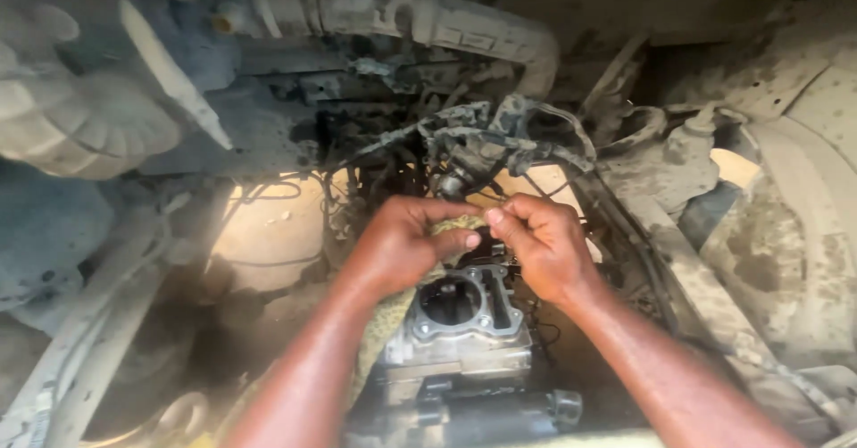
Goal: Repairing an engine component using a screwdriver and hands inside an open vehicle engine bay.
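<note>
Both hands, left (406, 243) & right (540, 243), pinch just above engine cylinder (460, 310).

A dull silver-grey is shown by the engine cylinder block (460, 310), its round bore dark inside. Just behind the block, a yellowish-green patterned cloth (451, 227) is seen. Above the block, a tangle of wires (486, 140) is coated in pale grey dust. To the upper left of the block, a dusty beige-grey hose (464, 24) is seen, and sandy tan ground (268, 234) is lit left of it.
</note>
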